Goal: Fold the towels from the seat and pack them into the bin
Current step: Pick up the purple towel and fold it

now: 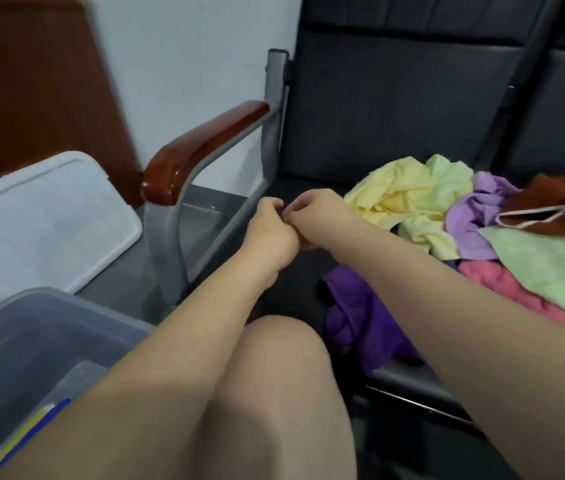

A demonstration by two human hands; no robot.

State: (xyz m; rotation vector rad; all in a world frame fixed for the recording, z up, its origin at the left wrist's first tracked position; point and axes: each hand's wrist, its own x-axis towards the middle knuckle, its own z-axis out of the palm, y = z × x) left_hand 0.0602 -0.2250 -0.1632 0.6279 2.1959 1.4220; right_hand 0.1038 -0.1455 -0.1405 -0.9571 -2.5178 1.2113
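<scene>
The wooden armrest (201,147) at the edge of the dark seat (312,174) serves as the marker here. Just right of its front end, both hands meet over the seat cushion. The left hand (270,233) and the right hand (319,213) touch each other, knuckle to knuckle. Each grip is curled inward with the fingertips drawn together. Something small and dark may sit between the fingertips, but I cannot tell whether either grip is pinching anything.

The towels lie loose and unfolded on the seat, farther right of the armrest than the hands:
- A yellow towel (388,199) is nearest the right hand.
- A pale green towel (447,178) touches the yellow one.
- A lilac towel (475,209) lies beyond those.
- A rust-brown towel (551,199) is farthest from the armrest.
- A white mask with cords (530,216) rests on the rust-brown towel.
- A flat green towel (551,261) overlaps a pink towel (503,289) toward the seat's front.
- A dark purple towel (360,313) hangs over the seat's front edge under the right forearm.

Left of the armrest and below it stands the clear bin (31,341), open. Something yellow and blue shows at its bottom edge. Its white lid (42,223) lies tilted just left of the armrest. A bare knee (281,375) sits below the armrest, between the forearms.
</scene>
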